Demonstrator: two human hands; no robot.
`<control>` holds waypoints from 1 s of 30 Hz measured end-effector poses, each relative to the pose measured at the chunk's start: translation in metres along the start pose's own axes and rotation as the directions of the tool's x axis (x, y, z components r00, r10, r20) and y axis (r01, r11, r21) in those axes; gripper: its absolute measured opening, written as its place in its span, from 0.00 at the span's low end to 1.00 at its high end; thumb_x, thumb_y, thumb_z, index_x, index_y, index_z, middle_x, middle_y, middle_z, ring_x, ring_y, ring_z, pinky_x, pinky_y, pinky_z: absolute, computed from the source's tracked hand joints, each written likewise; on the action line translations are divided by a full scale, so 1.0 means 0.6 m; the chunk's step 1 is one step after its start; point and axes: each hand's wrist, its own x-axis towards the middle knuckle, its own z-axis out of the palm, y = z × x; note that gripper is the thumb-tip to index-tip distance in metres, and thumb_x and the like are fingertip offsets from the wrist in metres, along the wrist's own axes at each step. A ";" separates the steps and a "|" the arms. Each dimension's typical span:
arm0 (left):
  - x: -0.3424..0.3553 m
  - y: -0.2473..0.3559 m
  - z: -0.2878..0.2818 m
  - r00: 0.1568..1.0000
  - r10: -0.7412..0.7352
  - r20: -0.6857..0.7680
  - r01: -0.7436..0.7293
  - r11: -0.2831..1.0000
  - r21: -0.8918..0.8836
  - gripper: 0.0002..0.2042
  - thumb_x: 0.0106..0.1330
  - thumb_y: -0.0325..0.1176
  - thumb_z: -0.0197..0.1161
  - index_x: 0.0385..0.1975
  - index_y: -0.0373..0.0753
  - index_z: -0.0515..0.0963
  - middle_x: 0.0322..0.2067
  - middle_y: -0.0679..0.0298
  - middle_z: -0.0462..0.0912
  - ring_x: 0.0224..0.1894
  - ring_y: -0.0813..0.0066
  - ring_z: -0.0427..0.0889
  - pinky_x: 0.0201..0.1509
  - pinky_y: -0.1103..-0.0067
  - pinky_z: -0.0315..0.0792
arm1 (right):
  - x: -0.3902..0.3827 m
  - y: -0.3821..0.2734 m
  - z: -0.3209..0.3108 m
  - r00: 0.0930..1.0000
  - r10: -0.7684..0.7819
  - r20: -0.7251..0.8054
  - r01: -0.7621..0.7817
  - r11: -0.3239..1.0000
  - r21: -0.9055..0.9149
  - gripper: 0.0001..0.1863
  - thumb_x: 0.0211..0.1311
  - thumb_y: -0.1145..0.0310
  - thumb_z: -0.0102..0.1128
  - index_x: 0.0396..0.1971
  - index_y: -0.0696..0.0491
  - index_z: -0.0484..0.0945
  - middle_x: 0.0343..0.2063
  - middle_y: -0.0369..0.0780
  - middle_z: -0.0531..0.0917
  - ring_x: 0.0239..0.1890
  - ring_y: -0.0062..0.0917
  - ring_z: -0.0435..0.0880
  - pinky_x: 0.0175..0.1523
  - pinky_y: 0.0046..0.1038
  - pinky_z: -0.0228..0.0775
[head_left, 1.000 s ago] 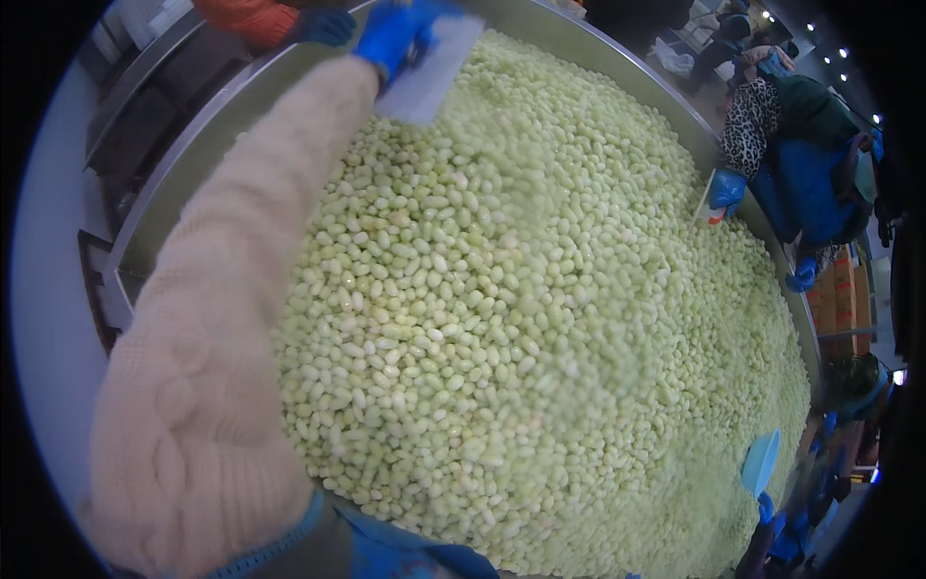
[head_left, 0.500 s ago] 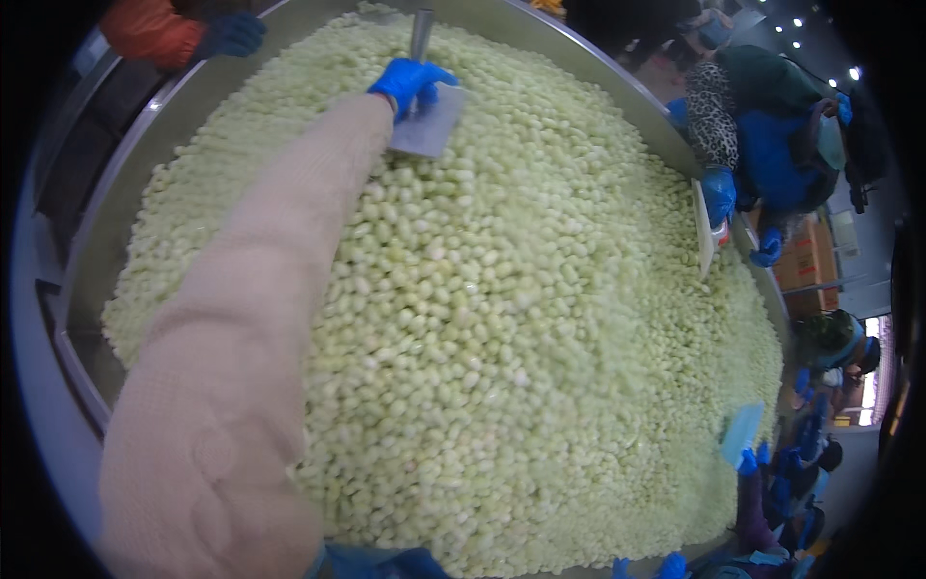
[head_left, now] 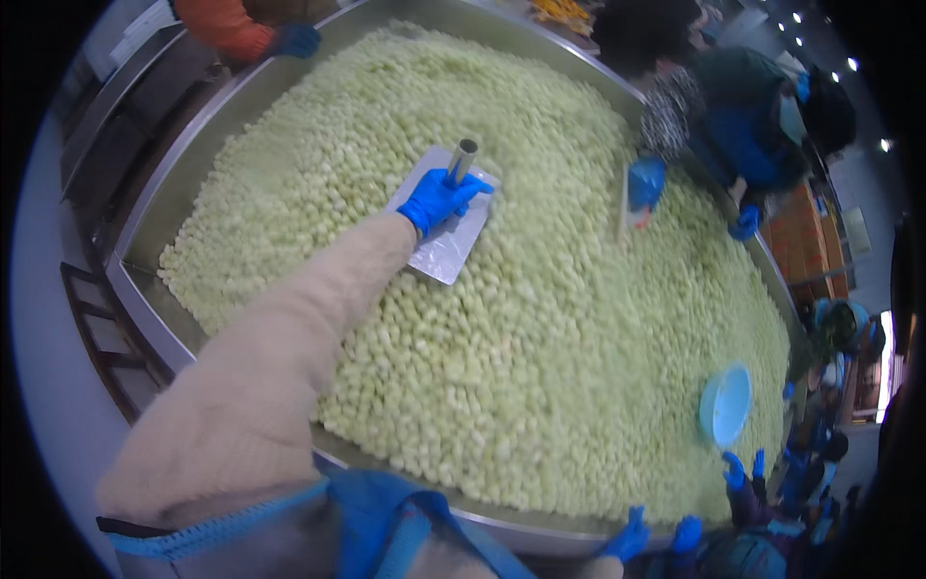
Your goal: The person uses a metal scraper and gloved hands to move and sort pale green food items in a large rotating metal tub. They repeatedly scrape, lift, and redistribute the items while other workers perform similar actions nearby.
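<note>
My left hand (head_left: 436, 201), in a blue glove and a cream knit sleeve, reaches far over a heap of small pale green oval pieces (head_left: 502, 376), perhaps fruit. Its fingers wrap the tubular metal handle of a flat metal scoop (head_left: 449, 246). The scoop's plate lies on or just above the heap, tilted, and its handle points up and away from me. I cannot see my right hand; two blue-gloved hands at the lower right edge seem to be another person's.
A large metal bin (head_left: 159, 299) holds the heap. On the right a co-worker's gloved hand (head_left: 646, 181) holds a pale board-like tool. A light blue basin (head_left: 725, 405) is over the heap near a co-worker's raised hands (head_left: 735, 471). An orange sleeve (head_left: 224, 27) reaches the far left rim.
My left hand has drawn the scoop back toward me and slightly right. My view has shifted. The light blue basin, earlier held by a co-worker, is now apart from those hands.
</note>
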 end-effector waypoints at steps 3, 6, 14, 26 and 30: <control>-0.046 0.021 0.070 0.994 -0.108 -0.022 0.108 0.994 0.010 0.09 0.69 0.35 0.62 0.42 0.40 0.86 0.24 0.69 0.80 0.20 0.81 0.73 0.22 0.79 0.70 | -0.026 -0.023 -0.004 1.000 0.004 -0.016 0.000 0.978 0.209 0.24 0.73 0.62 0.49 0.59 0.64 0.74 0.58 0.49 0.77 0.60 0.35 0.75 0.69 0.38 0.61; -0.121 0.090 0.109 0.998 0.018 0.066 -0.012 0.996 -0.090 0.09 0.70 0.33 0.62 0.42 0.37 0.86 0.26 0.69 0.82 0.19 0.85 0.70 0.22 0.85 0.68 | -0.069 -0.079 -0.001 1.000 0.000 -0.011 0.000 1.000 -0.024 0.27 0.75 0.57 0.44 0.60 0.63 0.74 0.60 0.48 0.75 0.62 0.35 0.72 0.71 0.40 0.57; -0.295 -0.010 0.279 0.974 -0.131 0.186 0.163 0.972 -0.169 0.09 0.70 0.34 0.63 0.43 0.40 0.86 0.25 0.67 0.82 0.22 0.83 0.74 0.25 0.83 0.69 | -0.068 -0.073 -0.015 0.859 -0.481 0.173 0.509 0.775 -0.374 0.20 0.72 0.70 0.44 0.57 0.61 0.78 0.50 0.46 0.85 0.54 0.29 0.81 0.73 0.35 0.53; -0.401 0.183 0.511 0.954 0.292 0.061 -0.298 0.949 0.108 0.09 0.69 0.35 0.62 0.44 0.44 0.86 0.32 0.64 0.86 0.33 0.80 0.81 0.37 0.80 0.76 | -0.057 -0.059 -0.012 0.379 -0.893 0.244 0.922 0.387 -0.016 0.14 0.53 0.80 0.63 0.37 0.49 0.88 0.22 0.45 0.79 0.26 0.40 0.75 0.35 0.44 0.66; -0.452 0.163 0.617 0.946 0.276 0.172 -0.310 0.925 0.219 0.10 0.67 0.36 0.64 0.44 0.44 0.86 0.36 0.66 0.87 0.40 0.78 0.80 0.45 0.79 0.74 | -0.035 0.002 0.001 0.563 -0.609 0.559 0.626 0.755 0.192 0.21 0.61 0.81 0.52 0.53 0.54 0.82 0.25 0.41 0.84 0.27 0.32 0.79 0.68 0.43 0.62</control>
